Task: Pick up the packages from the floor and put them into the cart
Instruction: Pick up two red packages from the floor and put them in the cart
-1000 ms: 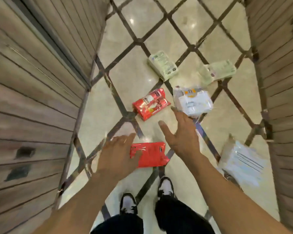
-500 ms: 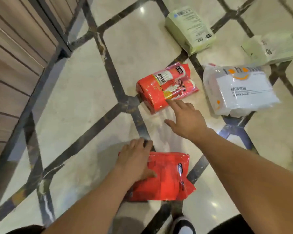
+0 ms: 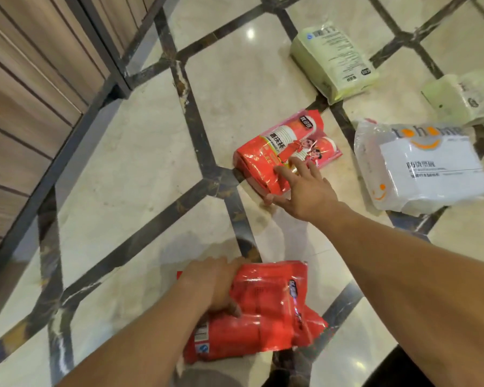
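A flat red plastic package lies on the marble floor close to me. My left hand is closed over its far left edge, fingers curled under it. Farther out lies a red pack of paper cups. My right hand rests on the pack's near end with fingers spread on top and the thumb at its near edge, not closed around it. Beyond are a white package with an orange logo, a pale green package and a second green package. No cart is in view.
Wooden wall panels with a dark metal frame run along the left. The floor is glossy cream marble with dark diagonal strips. My dark trouser leg shows at the bottom right.
My head has come lower and closer to the floor. My right hand has reached forward onto the red cup pack. My left hand has curled tighter around the flat red package's edge.
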